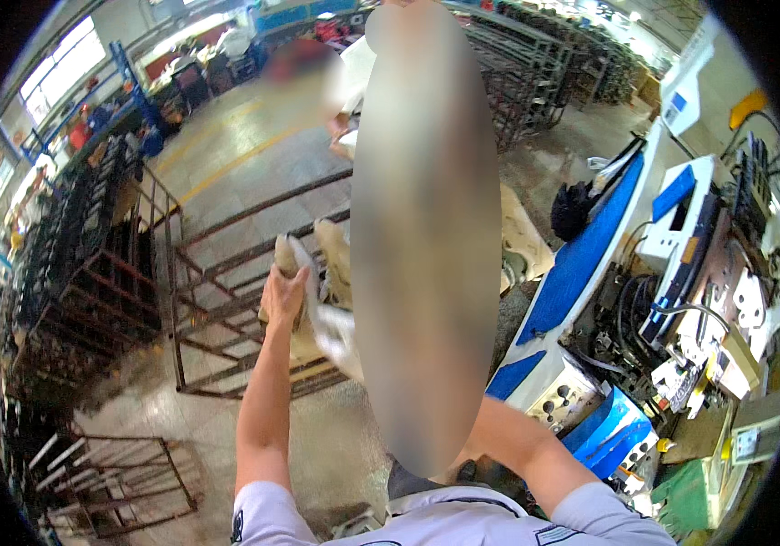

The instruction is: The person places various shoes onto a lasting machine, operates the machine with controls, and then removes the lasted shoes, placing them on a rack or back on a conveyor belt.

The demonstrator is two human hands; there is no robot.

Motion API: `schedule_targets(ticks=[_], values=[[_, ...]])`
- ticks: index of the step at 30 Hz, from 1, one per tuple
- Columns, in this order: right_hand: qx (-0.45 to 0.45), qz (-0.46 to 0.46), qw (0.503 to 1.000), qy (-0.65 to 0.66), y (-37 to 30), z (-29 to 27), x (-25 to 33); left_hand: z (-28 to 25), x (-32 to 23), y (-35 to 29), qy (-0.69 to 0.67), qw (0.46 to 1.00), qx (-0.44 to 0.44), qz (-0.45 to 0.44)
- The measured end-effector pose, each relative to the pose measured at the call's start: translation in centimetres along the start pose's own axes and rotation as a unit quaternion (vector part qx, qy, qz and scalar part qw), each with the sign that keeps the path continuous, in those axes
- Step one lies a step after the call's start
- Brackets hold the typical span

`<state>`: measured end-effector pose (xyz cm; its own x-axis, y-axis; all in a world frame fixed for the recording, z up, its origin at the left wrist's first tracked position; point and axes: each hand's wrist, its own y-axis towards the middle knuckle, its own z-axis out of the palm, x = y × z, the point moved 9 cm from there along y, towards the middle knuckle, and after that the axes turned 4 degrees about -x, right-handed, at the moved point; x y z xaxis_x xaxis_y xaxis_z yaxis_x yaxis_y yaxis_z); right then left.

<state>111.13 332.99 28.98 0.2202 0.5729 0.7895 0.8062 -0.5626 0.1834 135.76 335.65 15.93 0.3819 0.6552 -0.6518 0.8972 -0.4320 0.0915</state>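
My left hand [283, 296] is closed around the end of a soft beige piece [286, 255] over the metal rack. Its exact kind is unclear. Beside it are another curved beige piece [332, 250] and a whitish one [333, 329], partly covered by a tall blurred patch. My right forearm [526, 446] comes in from the lower right and runs behind that patch. The blur hides my right hand and its fingers, so whatever it holds or touches does not show.
A dark metal rack [181, 305] stands just ahead to the left. Loaded shelving [90, 264] lines the left side, with a low frame [117, 482] nearer. A blue and white machine [581, 241] fills the right. Another person's hand [339, 132] shows beyond the rack.
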Motion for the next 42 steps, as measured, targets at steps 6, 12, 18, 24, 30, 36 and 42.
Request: schedule_targets(ticks=[6,12,18,24,30,36,42], values=[[0.007,0.148,0.987,0.061,-24.0,-9.0,-6.3,-4.2,2.2,0.7,0.064,0.996,-0.057,-0.003],[-0.386,0.395,0.834,-0.015,-52.7,-23.2,-13.6,-2.3,-11.3,-8.6,-0.097,0.967,-0.175,0.156],[-0.518,0.513,0.683,0.047,-68.9,-25.7,-16.3,0.3,-38.2,-41.1,-0.424,0.806,0.166,0.379],[-0.753,0.519,0.376,0.151,-99.3,-26.9,-19.4,3.7,-54.0,-82.5,-0.300,0.499,0.555,0.594],[-0.733,0.596,0.285,0.160,-115.0,-25.5,-36.5,26.7,-54.4,-115.9,0.027,0.382,0.679,0.626],[-0.735,0.590,0.222,0.250,-115.2,-31.7,-46.5,44.5,-50.6,-137.2,0.102,0.308,0.513,0.795],[-0.722,0.638,0.147,0.226,-118.7,-32.2,-47.7,52.7,-47.6,-149.4,0.237,0.242,0.545,0.767]])
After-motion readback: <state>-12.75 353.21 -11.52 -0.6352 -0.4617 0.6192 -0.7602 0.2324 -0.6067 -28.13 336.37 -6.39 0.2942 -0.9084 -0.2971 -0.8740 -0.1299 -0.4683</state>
